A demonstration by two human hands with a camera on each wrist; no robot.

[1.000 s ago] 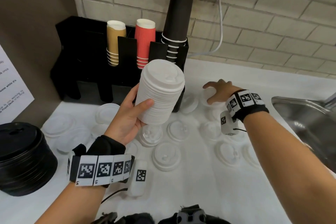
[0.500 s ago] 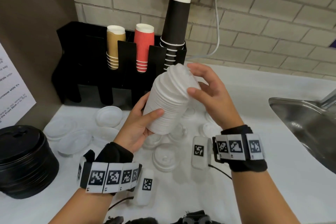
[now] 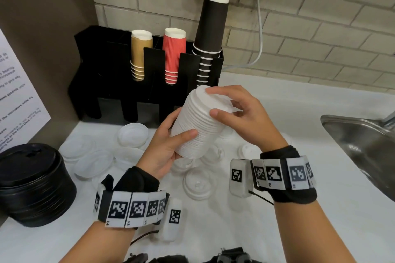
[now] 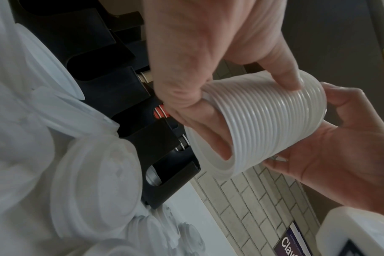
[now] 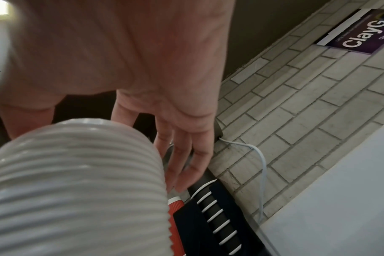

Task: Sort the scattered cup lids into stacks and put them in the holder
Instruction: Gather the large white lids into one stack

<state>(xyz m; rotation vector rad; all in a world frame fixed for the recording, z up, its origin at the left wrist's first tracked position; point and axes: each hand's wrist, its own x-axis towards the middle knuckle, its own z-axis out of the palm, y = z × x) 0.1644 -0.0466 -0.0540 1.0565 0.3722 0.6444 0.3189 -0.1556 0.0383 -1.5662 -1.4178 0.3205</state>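
Observation:
My left hand (image 3: pixel 184 123) grips a tall stack of white cup lids (image 3: pixel 198 128), tilted and held above the counter in front of the black holder (image 3: pixel 119 70). My right hand (image 3: pixel 213 101) holds the stack's top, index finger over the top lid and thumb against its side. In the left wrist view the left thumb lies across the ribbed stack (image 4: pixel 270 124), with the right hand (image 4: pixel 340 147) at the far end. The right wrist view shows the stack (image 5: pixel 77 181) beside the right hand's fingers (image 5: pixel 182 155). Several clear lids (image 3: pixel 197 181) lie scattered on the white counter.
The holder has tan (image 3: pixel 141 53), red (image 3: pixel 173 53) and black (image 3: pixel 211 34) cup stacks in its slots. A stack of black lids (image 3: pixel 32 183) stands at the left. A steel sink (image 3: pixel 363 145) is at the right. A cable (image 3: pixel 259 34) hangs down the brick wall.
My right hand left the lids on the counter at the right and came to the top of the white stack, where it now holds the top lid. The stack tilted further right.

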